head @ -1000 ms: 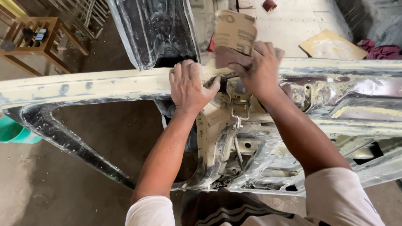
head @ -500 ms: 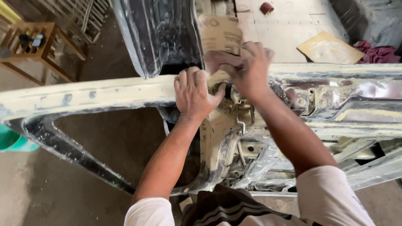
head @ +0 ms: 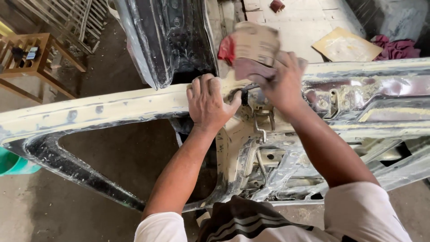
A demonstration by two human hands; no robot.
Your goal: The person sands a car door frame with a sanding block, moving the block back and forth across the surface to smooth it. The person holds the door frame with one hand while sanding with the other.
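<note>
Sandpaper [head: 253,49] clamped in R hand [head: 282,83] grip | L hand [head: 208,103] flat, fingers apart, on door frame [head: 112,107]

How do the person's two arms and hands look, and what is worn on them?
Both hands, the left hand and the right hand, are bare: no gloves, rings or watch show. The forearms are bare too. Short white sleeves cover the upper arms only.
</note>
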